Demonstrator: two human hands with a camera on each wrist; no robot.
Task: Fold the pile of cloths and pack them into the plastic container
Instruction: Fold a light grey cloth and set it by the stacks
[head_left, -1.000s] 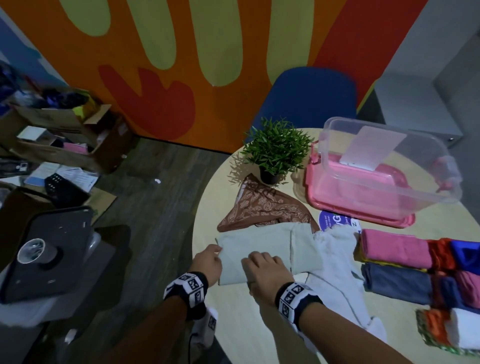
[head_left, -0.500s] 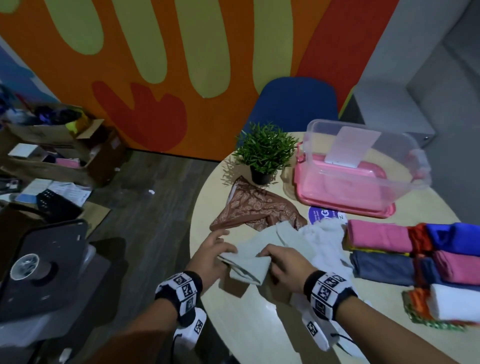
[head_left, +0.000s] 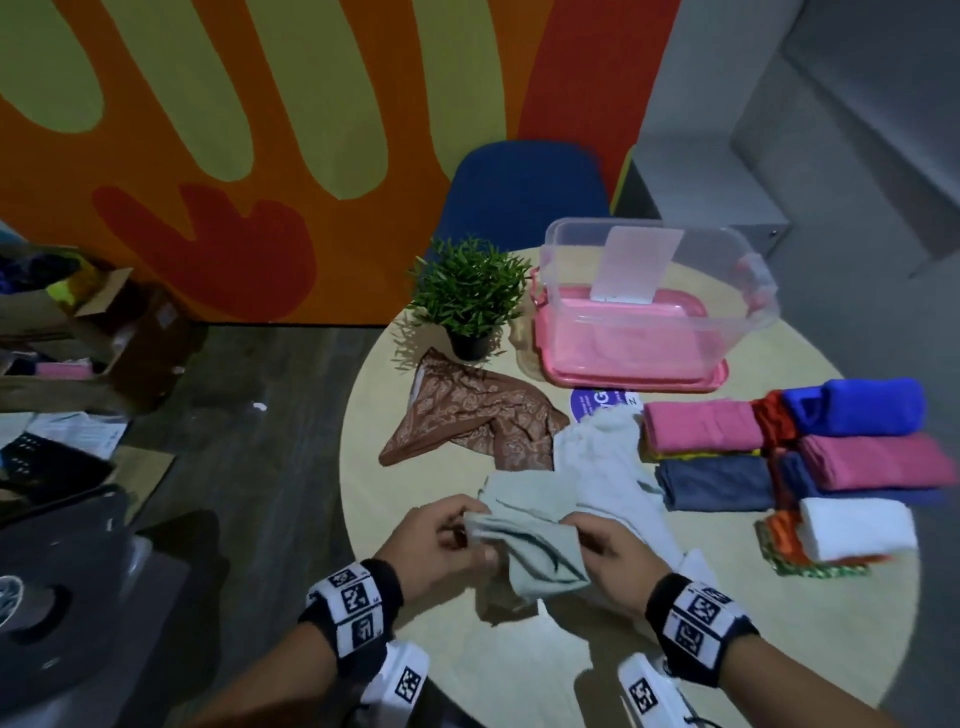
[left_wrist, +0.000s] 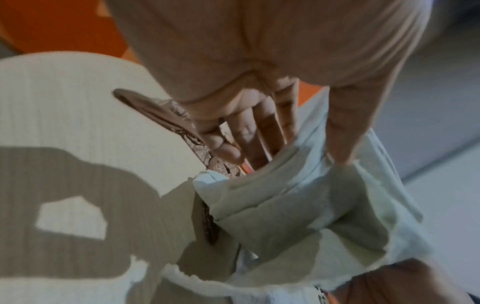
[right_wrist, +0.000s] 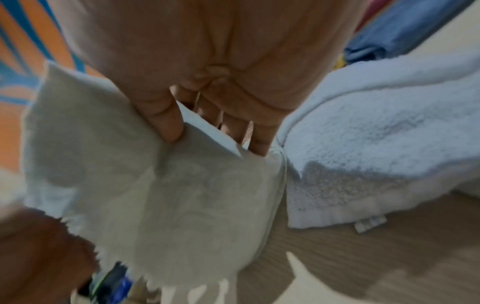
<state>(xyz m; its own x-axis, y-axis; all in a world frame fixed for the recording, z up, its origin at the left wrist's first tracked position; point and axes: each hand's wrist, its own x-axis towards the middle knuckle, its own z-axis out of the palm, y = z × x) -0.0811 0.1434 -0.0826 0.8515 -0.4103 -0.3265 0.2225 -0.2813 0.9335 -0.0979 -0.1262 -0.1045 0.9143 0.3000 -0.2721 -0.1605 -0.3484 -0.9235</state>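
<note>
Left hand (head_left: 434, 545) and right hand (head_left: 615, 556) are each pinching the pale green cloth (head_left: 524, 540) (thumb against fingers), lifting it above the bench (head_left: 374, 447); white towel (head_left: 608, 467) is lying just beyond the right grip.

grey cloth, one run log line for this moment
step: folding | left hand: grips grey cloth | right hand: grips grey cloth | container: no cloths

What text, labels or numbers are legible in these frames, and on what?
"G": white letter on the round blue sticker on the table; the smaller print under it is too blurred to read.
"Z": small letter at that sticker's right edge, faint.
White label on the plastic container: no print readable.
Wristbands and wrist cameras: black-and-white marker patterns only, no words.
Papers on the floor: too small to read.
</note>
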